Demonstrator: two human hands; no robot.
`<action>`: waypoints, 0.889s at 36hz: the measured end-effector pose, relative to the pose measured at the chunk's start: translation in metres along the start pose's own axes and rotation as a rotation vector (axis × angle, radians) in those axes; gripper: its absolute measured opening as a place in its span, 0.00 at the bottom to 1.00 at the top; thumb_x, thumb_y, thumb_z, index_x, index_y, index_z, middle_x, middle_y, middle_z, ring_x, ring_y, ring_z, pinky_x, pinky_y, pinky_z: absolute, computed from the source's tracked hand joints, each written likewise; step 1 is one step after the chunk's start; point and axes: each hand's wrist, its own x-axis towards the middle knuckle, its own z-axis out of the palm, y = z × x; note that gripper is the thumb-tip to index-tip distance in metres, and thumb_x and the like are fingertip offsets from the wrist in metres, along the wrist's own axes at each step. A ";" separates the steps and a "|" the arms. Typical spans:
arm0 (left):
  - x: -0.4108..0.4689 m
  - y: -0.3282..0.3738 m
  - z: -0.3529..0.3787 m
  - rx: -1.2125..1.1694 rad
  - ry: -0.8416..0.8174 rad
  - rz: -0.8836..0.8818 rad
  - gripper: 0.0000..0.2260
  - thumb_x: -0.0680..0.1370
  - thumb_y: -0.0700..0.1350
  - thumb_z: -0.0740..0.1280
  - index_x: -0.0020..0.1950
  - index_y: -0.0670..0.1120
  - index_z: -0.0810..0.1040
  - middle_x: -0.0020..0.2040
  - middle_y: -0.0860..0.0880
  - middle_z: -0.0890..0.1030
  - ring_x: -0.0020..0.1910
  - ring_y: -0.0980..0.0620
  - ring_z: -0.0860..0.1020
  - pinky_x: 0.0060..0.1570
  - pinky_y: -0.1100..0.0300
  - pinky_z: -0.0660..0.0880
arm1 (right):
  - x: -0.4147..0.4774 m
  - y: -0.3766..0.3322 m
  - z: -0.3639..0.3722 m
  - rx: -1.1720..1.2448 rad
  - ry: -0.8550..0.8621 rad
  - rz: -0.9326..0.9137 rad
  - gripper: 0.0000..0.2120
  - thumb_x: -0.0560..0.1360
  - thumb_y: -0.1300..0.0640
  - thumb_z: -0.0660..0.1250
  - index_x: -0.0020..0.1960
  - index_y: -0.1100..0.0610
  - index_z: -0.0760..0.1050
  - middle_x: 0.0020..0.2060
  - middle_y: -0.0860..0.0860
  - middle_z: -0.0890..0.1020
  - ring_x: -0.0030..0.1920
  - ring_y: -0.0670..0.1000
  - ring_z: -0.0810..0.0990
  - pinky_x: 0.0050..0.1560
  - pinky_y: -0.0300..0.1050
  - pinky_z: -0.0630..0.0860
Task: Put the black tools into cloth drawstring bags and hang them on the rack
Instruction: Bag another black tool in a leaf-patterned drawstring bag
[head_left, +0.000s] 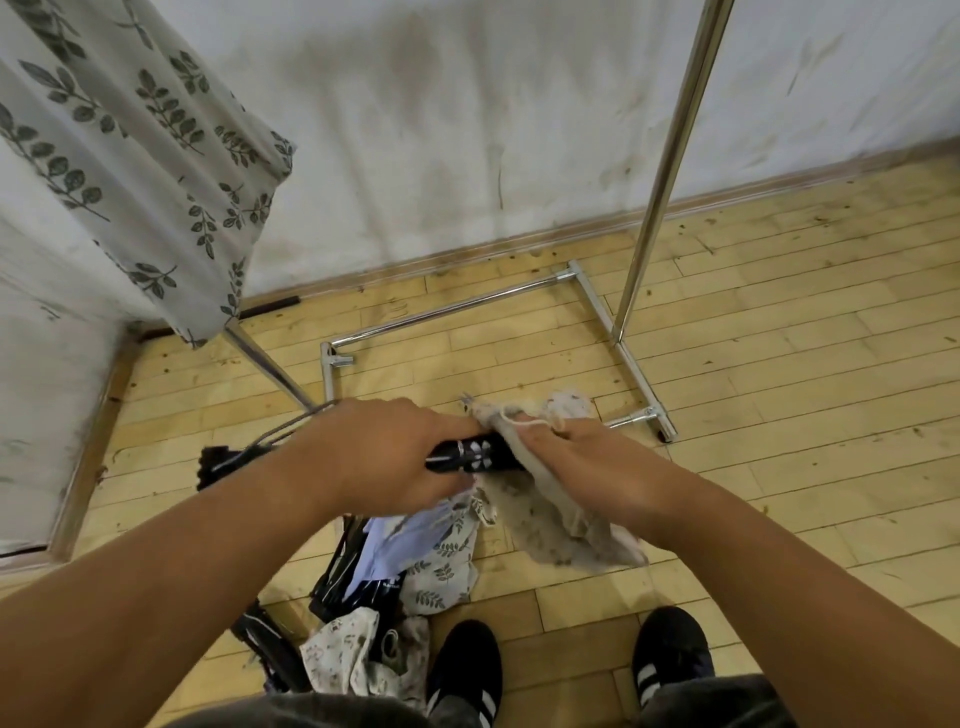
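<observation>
My left hand (379, 452) grips a black tool (475, 454) with white markings, its right end inside the mouth of a beige cloth drawstring bag (561, 525). My right hand (587, 462) grips the bag's open top, with the white drawstring (530, 423) looped over its fingers. The rest of the bag hangs down below my right hand. On the floor beneath lies a pile of more black tools (332, 577) and leaf-print cloth bags (441, 566). The chrome rack (670, 156) stands behind, its upright pole at the right.
The rack's base frame (457, 312) lies on the wooden floor close to the white wall. A leaf-print cloth (130, 156) hangs at the upper left. My two black shoes (670, 654) stand at the bottom edge, next to the pile.
</observation>
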 end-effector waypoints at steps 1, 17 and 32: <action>0.006 -0.005 0.001 -0.104 -0.039 -0.042 0.14 0.81 0.64 0.62 0.67 0.70 0.71 0.43 0.60 0.82 0.39 0.60 0.78 0.42 0.56 0.78 | -0.001 0.000 -0.001 0.009 -0.015 -0.008 0.26 0.83 0.35 0.51 0.71 0.46 0.75 0.56 0.52 0.84 0.51 0.53 0.83 0.54 0.51 0.81; 0.036 0.051 0.022 -1.884 -0.300 -0.572 0.16 0.83 0.44 0.65 0.66 0.36 0.78 0.48 0.39 0.79 0.43 0.44 0.80 0.36 0.56 0.80 | 0.010 0.010 0.001 0.487 -0.088 -0.182 0.14 0.80 0.51 0.70 0.65 0.48 0.81 0.55 0.51 0.87 0.58 0.54 0.86 0.65 0.61 0.79; 0.018 0.081 0.049 -1.659 -0.240 -0.418 0.07 0.83 0.44 0.64 0.58 0.51 0.80 0.45 0.45 0.85 0.32 0.52 0.82 0.33 0.61 0.77 | 0.003 0.007 -0.008 0.162 0.065 -0.119 0.11 0.82 0.48 0.65 0.53 0.48 0.86 0.48 0.44 0.88 0.52 0.42 0.83 0.49 0.36 0.77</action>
